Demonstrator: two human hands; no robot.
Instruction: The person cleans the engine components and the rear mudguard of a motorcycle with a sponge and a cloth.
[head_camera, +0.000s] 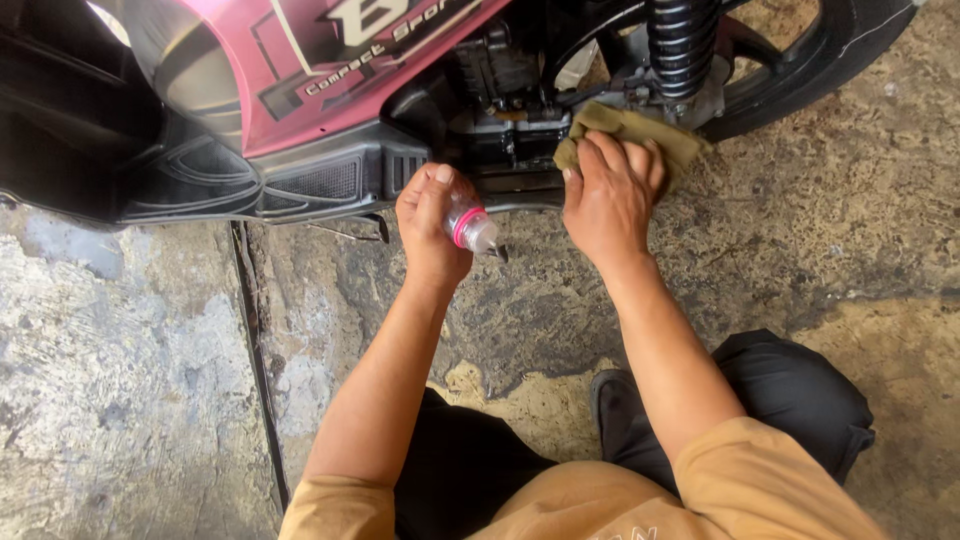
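Stained concrete floor (120, 380) lay under a scooter (300, 90); left hand (432, 215) gripped a bottle (472, 230), right hand (605, 195) pressed a rag (680, 145) on it.

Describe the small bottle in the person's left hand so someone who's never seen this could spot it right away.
Start at the dark red scooter body parked on the stained concrete floor. Just below its black lower trim, the left hand grips a small clear plastic squeeze bottle. Its bright pink collar and dark pointed nozzle set it apart from the olive-green rag under the right hand.
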